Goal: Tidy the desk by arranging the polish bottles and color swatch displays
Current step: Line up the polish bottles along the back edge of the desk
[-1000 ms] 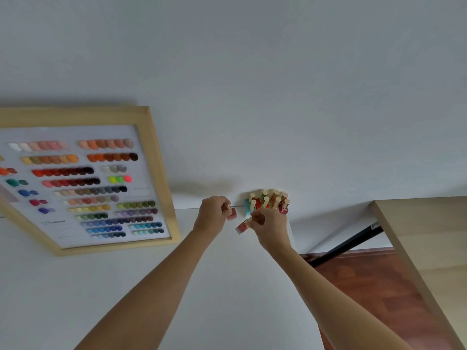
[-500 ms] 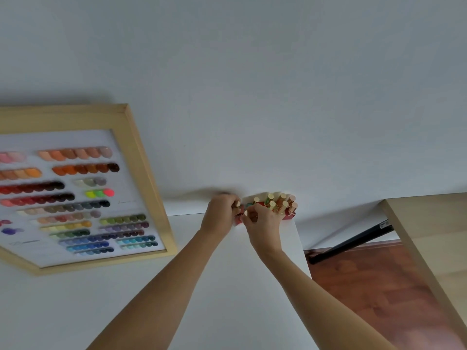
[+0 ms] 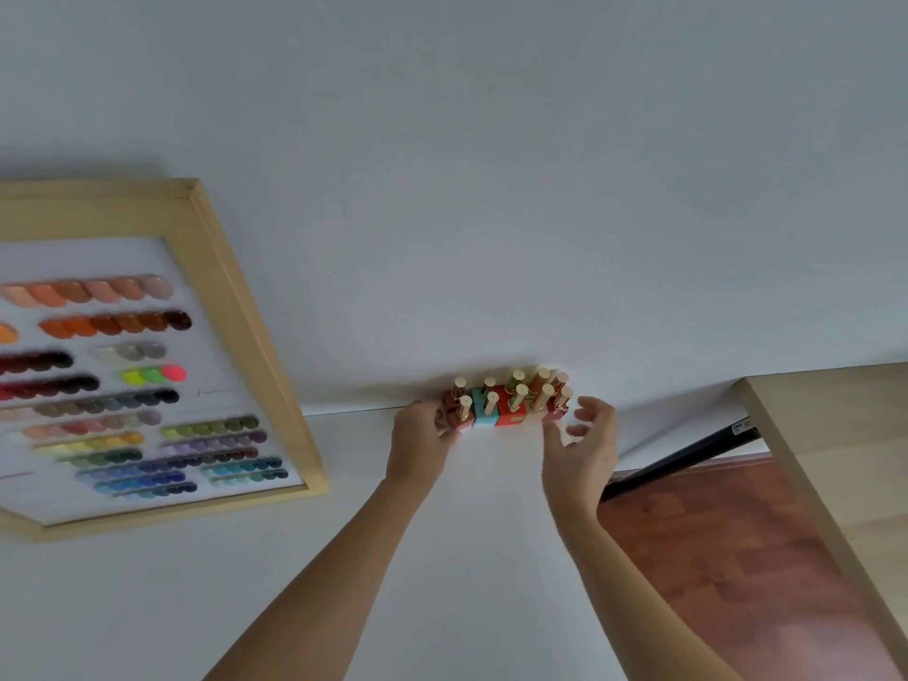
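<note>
Several polish bottles (image 3: pixel 508 403) with gold caps stand in two tight rows at the far right corner of the white desk (image 3: pixel 304 597), against the wall. Their bodies are dark red, teal, red and brown. My left hand (image 3: pixel 422 437) rests against the left end of the group, fingers touching the dark red bottle. At the right end my right hand (image 3: pixel 582 444) hovers with spread fingers, holding nothing. A wood-framed color swatch display (image 3: pixel 147 366) leans against the wall at the left, covered in rows of colored nail tips.
The desk's right edge runs just past the bottles, with reddish wooden floor (image 3: pixel 737 557) below. A light wooden tabletop (image 3: pixel 835 459) stands to the right, a black bar (image 3: pixel 688 452) beneath it. The white wall (image 3: pixel 491 189) fills the background.
Both hands held bottles at the group's left end before. Now those bottles stand in the rows, my right hand has let go and moved to the right end, and the view has shifted.
</note>
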